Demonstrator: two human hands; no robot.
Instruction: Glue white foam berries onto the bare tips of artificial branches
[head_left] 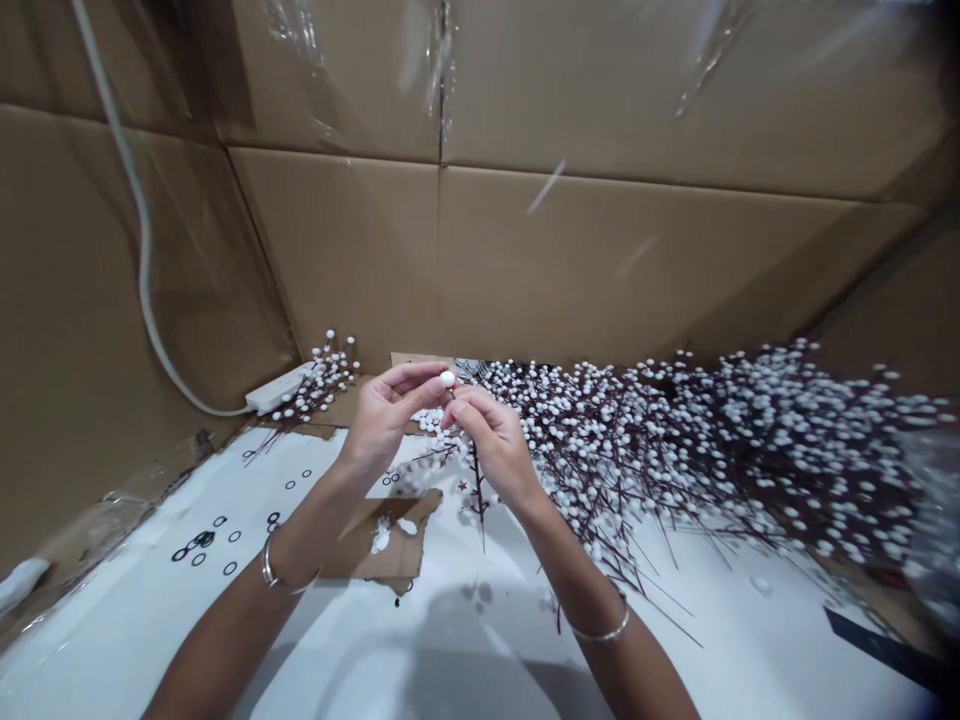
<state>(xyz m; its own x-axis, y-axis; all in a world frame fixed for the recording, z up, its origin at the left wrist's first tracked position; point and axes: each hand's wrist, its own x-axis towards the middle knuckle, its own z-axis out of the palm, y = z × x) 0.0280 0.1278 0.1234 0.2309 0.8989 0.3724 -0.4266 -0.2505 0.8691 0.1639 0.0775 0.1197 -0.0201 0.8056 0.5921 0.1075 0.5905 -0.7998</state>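
Observation:
Between the thumb and fingers of my left hand (390, 408) is a white berry (448, 379). My right hand (493, 437) pinches a dark brown stem (478, 480) just below that berry. The stem's lower end hangs down from my right fingers, above the white table top. Whether the berry is fixed on the stem's tip is hard to make out. Behind my hands lies a small heap of loose white berries (430, 420), partly hidden by my fingers.
A big pile of white-berried branches (637, 430) spreads along the back and right. Fewer berry branches (322, 380) lie by a white power strip (281, 388). Several black rings (201, 540) and a cardboard piece (382, 545) rest on the table. Cardboard walls (540, 260) stand behind.

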